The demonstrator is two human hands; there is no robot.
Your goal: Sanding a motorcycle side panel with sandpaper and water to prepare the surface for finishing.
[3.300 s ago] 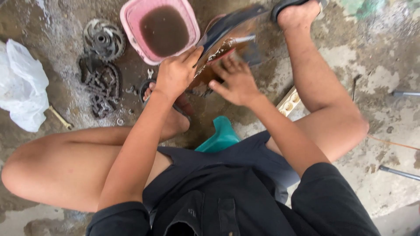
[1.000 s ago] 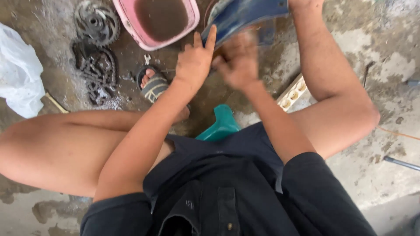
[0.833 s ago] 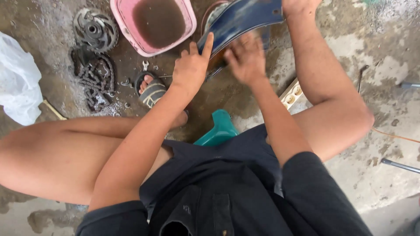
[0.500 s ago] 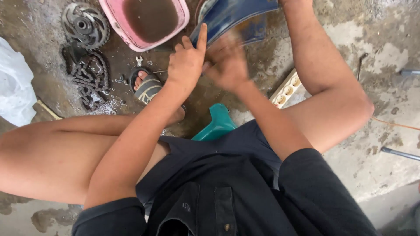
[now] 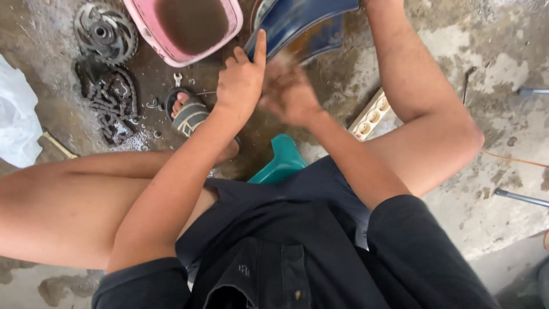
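While the person sits low on a teal stool (image 5: 281,162), both hands work at the lower edge of a curved dark-blue panel (image 5: 297,26), which stands on the floor at the top of the view, just right of the pink basin (image 5: 191,26) taken here as the landmark. The left hand (image 5: 243,83) rests against the panel's near edge, its forefinger straight up along the blue surface and the other fingers curled loosely; it steadies rather than clamps. The right hand (image 5: 289,94), just right of the left and further from the basin, is blurred, and whether its fingers are closed on anything cannot be told. In my judgement the work is a rubbing or cleaning of the panel; done well, the left hand braces the edge firmly and the strokes stay short, on the soiled strip. The basin holds murky brown liquid. Left of the basin lies a toothed sprocket (image 5: 106,31), and below that a drive chain (image 5: 111,103) in a heap. Below the basin a small wrench (image 5: 178,78) lies beside a sandalled foot (image 5: 191,114). Well right of the basin, past the panel, sits a pale power strip (image 5: 372,114). The floor (image 5: 486,171) is rough concrete, wet and darkly stained around the basin. A white plastic bag (image 5: 17,117) lies at the far left.
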